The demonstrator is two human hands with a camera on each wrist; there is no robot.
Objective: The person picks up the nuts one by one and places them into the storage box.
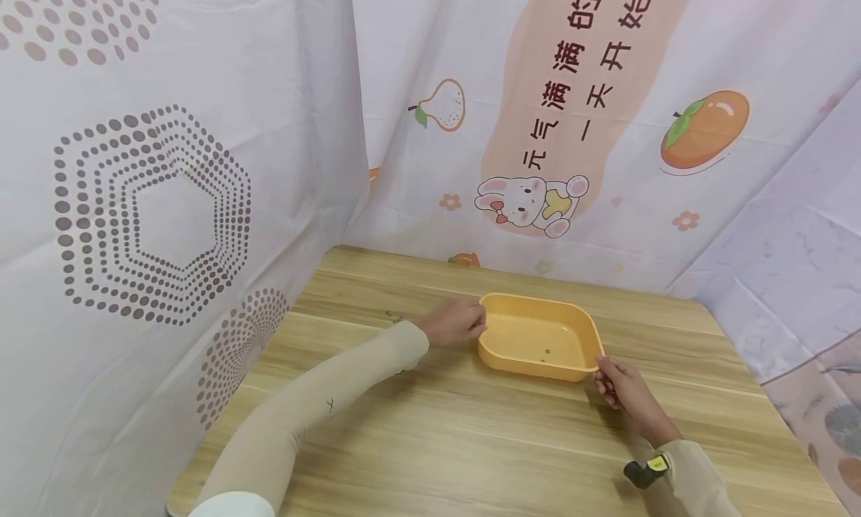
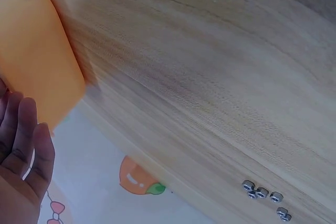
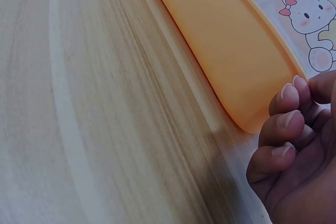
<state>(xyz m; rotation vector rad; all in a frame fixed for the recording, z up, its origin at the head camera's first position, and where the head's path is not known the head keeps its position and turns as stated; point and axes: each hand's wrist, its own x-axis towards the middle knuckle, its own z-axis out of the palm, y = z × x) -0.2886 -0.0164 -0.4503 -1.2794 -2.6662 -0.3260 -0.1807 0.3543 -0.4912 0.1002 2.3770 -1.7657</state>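
A shallow yellow-orange tray [image 1: 531,369] with rounded corners lies on the wooden table, with a couple of small nuts [image 1: 547,351] on its floor. My left hand [image 1: 454,321] pinches the rim on the tray's left side. In the left wrist view, its other fingers [image 2: 44,150] hang loosely curled beside the tray wall, the grip itself cut off at the frame's edge. At the front right corner, my right hand [image 1: 622,386] pinches the rim between thumb and index finger; its remaining fingers [image 3: 281,129] curl below the rim.
Several metal nuts [image 2: 262,192] lie on the table [image 1: 430,442], to the left of the tray and behind my left forearm. A printed curtain [image 1: 430,203] hangs along the back edge, and a dotted one [image 1: 175,226] at the left. A dark wrist strap [image 1: 642,474] is on my right sleeve.
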